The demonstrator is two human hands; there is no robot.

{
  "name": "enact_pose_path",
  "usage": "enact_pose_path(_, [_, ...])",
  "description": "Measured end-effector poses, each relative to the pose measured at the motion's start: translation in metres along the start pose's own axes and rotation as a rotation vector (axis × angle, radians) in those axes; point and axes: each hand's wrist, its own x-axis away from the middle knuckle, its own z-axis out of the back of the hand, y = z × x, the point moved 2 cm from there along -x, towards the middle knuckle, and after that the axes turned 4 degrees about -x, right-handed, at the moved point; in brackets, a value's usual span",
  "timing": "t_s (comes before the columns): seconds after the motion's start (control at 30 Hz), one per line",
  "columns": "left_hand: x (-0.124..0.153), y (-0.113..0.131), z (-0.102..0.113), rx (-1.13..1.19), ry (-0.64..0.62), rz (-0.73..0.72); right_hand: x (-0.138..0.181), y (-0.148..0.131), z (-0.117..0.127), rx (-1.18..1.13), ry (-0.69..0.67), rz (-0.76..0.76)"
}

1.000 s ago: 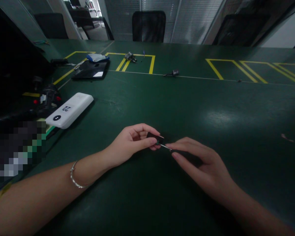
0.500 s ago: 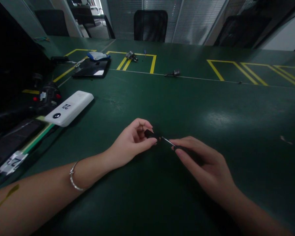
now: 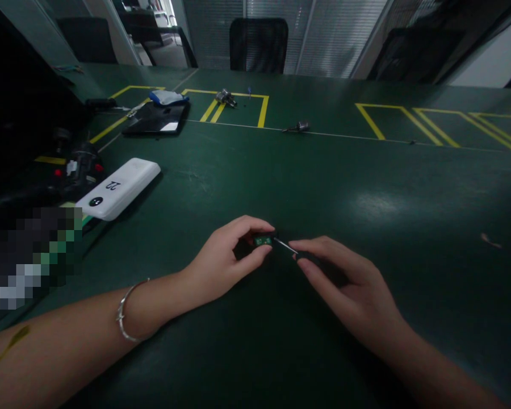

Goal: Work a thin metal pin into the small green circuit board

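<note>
Between the thumb and fingers of my left hand [image 3: 234,247] is a small black part with a green circuit board [image 3: 263,241] facing up toward me. My right hand [image 3: 344,278] pinches the dark handle of a small screwdriver [image 3: 286,246], its thin metal shaft pointing left. The shaft's tip meets or nearly meets the right end of the black part; I cannot tell whether they touch. Both hands are low over the green table [image 3: 255,176]. My right palm hides most of the handle.
A white power bank [image 3: 121,187] marked 22 lies on the left beside a dark device with red buttons [image 3: 83,170]. Farther back are a black tablet [image 3: 153,119] with a blue-and-white packet [image 3: 168,97], metal parts [image 3: 226,98] and a drill-chuck-like piece [image 3: 298,126].
The small part has turned in my left hand, so its green board now shows. My left fingers have closed further over its top. The screwdriver has shifted slightly left.
</note>
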Motion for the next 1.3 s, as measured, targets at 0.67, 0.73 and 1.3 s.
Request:
enact_pose_path(0.67, [0.0000, 0.0026, 0.0055, 0.086, 0.128, -0.100, 0.0017, 0.0001, 0.0017, -0.060, -0.007, -0.006])
enact_pose_path(0.73, [-0.0003, 0.0025, 0.0050, 0.141, 0.129, -0.065, 0.0013, 0.0004, 0.0017, -0.079, -0.012, -0.012])
enact_pose_path(1.3, [-0.0013, 0.0011, 0.0040, 0.150, 0.066, -0.025, 0.0004, -0.0004, 0.0007, 0.056, 0.000, 0.038])
